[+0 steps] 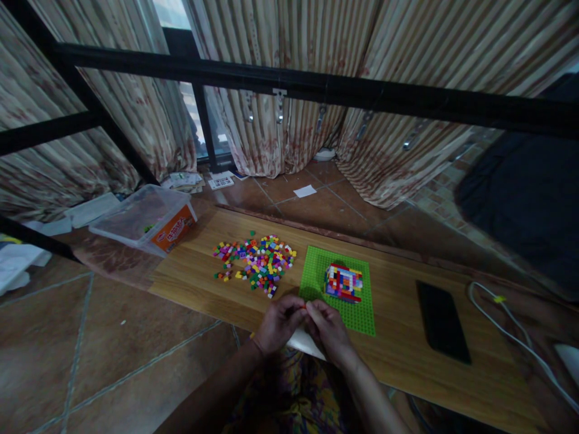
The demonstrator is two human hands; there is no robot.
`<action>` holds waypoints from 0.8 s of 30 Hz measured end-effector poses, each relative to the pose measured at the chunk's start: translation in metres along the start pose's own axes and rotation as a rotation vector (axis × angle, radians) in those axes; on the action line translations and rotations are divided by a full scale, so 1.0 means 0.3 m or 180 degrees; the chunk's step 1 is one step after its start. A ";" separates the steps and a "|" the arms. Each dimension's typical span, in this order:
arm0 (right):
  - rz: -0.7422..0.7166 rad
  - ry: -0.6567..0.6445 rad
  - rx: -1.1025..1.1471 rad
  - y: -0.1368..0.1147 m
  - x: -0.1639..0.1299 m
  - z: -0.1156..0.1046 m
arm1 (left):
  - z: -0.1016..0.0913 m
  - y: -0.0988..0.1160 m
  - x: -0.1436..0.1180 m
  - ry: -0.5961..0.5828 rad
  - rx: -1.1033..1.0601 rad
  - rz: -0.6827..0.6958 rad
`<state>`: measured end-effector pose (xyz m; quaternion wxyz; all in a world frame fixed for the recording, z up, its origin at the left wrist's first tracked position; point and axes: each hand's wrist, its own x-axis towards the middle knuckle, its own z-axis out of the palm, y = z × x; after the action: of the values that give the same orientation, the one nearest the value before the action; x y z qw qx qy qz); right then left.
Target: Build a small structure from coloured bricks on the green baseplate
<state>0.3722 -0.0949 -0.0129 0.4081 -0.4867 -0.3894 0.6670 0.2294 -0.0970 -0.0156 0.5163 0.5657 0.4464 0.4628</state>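
Left hand (277, 322) and right hand (329, 330) pinch, from where I stand, perhaps one red brick (303, 306); should feel light, stiff; best held by its ends

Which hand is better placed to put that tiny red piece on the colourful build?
Probably the right hand: it is nearer the build on the green board. The left hand is farther from it, below the loose bricks. Both seem to pinch the red piece.
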 end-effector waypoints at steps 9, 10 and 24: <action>0.0130 -0.0102 0.0324 -0.020 -0.011 -0.002 | -0.008 0.035 0.003 -0.0019 0.0089 0.0020; 0.0129 -0.0098 0.0338 -0.023 -0.012 -0.001 | -0.007 0.037 0.002 -0.0017 0.0064 0.0020; 0.0081 -0.0280 0.0594 0.004 -0.002 -0.034 | -0.004 0.014 0.004 -0.0301 0.0214 0.0396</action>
<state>0.3821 -0.0947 -0.0160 0.4257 -0.4218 -0.3369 0.7262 0.2287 -0.0958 -0.0114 0.4877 0.6306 0.4007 0.4515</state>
